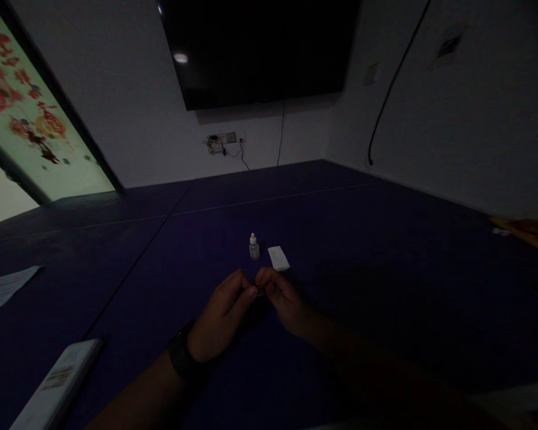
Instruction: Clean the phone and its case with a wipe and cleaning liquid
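Observation:
My left hand point(224, 310), with a dark band on its wrist, is closed in a pinch near the middle of the view. Facing it, my right hand point(287, 301) is closed the same way, its fingertips almost meeting the left ones. Between them is something small and dark that I cannot make out. Just beyond my hands a small dropper bottle point(254, 249) with a white cap stands upright. To its right lies a folded white tissue or paper point(278, 258), close to my right fingers.
The dark blue tabletop point(161, 286) has seam lines. A white box-like object point(56, 385) lies at the lower left, a printed sheet point(6, 289) beyond it. Yellow-orange items point(526, 232) sit at the right edge. A large screen point(264, 48) hangs above wall sockets point(224, 140).

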Demonstrator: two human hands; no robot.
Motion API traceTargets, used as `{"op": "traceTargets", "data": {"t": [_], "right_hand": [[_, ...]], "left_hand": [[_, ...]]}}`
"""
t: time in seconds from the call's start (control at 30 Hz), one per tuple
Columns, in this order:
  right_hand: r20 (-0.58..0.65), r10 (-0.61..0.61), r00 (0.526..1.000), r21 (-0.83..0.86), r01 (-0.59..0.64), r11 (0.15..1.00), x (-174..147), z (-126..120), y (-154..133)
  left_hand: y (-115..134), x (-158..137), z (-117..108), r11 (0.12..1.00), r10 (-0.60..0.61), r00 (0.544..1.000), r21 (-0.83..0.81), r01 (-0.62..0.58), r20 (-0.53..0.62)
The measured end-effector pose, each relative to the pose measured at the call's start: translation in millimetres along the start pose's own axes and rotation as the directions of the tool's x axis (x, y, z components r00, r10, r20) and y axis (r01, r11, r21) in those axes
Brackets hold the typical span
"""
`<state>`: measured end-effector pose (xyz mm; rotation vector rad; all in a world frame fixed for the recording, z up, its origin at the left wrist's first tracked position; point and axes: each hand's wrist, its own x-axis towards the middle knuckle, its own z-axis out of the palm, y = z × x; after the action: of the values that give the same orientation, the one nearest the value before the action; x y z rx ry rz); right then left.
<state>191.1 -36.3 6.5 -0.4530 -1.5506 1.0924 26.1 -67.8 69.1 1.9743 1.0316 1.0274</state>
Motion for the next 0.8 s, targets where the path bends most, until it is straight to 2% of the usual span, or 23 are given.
{"op": "traceTargets", "data": {"t": [0.17,0.37,0.6,0.7,0.77,0.8], "right_hand": [[0.014,0.071,0.997,-0.012,-0.071,0.997,1.0,-1.3,-0.9],[-0.001,0.095,0.996,-0.026,-0.095,0.995,1.6,-4.1,2.8],[-0.045,0.122,0.991,-0.039,-0.124,0.991,5.4,-11.6,10.1],[-0.106,0.114,0.988,-0.046,-0.119,0.992,6.5,-10.9,11.0],[-0.219,0.066,0.973,-0.085,-0.086,0.993,5.1,-9.0,9.7],[-0.295,0.004,0.955,-0.141,-0.048,0.989,3.7,-8.0,8.3]], "left_hand": [[3.7,2.3,-2.2,0.996,-0.058,0.998,-0.069,0.059,0.028],[5.8,7.6,-4.6,0.981,-0.120,0.988,-0.144,0.134,0.102],[8.5,17.0,-3.3,0.963,-0.177,0.977,-0.185,0.197,0.121],[10.4,19.7,2.3,0.962,-0.205,0.974,-0.161,0.219,0.097],[12.8,20.4,8.8,0.965,-0.216,0.975,-0.139,0.221,0.049],[14.3,20.5,12.4,0.967,-0.217,0.976,-0.128,0.219,0.025]]}}
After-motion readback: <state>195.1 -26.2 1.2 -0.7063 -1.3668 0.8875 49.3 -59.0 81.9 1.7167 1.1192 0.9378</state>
